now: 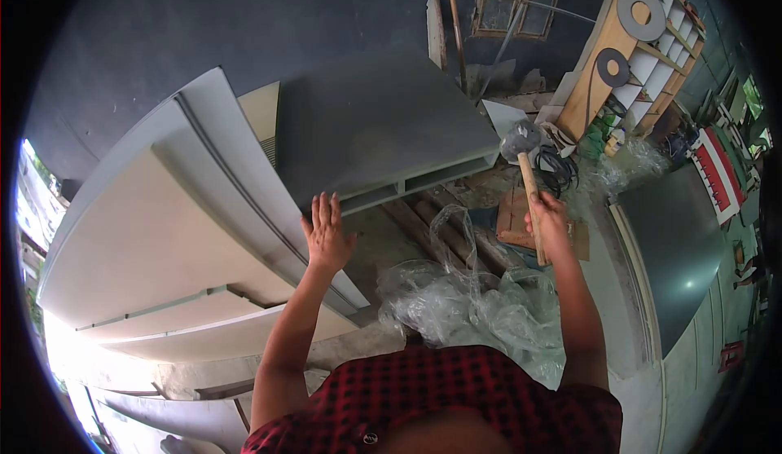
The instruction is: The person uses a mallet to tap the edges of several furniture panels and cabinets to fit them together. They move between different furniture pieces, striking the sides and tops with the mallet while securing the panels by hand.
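My left hand (329, 235) lies with its fingers stretched out at the near left corner of a large dark grey box-like cabinet (375, 124). Along the cabinet's near side runs a pale frame with open slots. My right hand (551, 224) is wrapped round the wooden handle of a mallet (528, 178). The mallet's dark, rounded head points away from me, close to the cabinet's right corner. Crumpled clear plastic wrap (481, 307) lies on the floor between my arms.
Large pale panels (195, 218) lean on the left. A brown box (513, 224) and coiled black cable (558, 169) lie near my right hand. Further right stand a dark glossy panel (672, 242) and a wooden shelf unit (603, 55). Sticks lean against the dark wall (244, 14).
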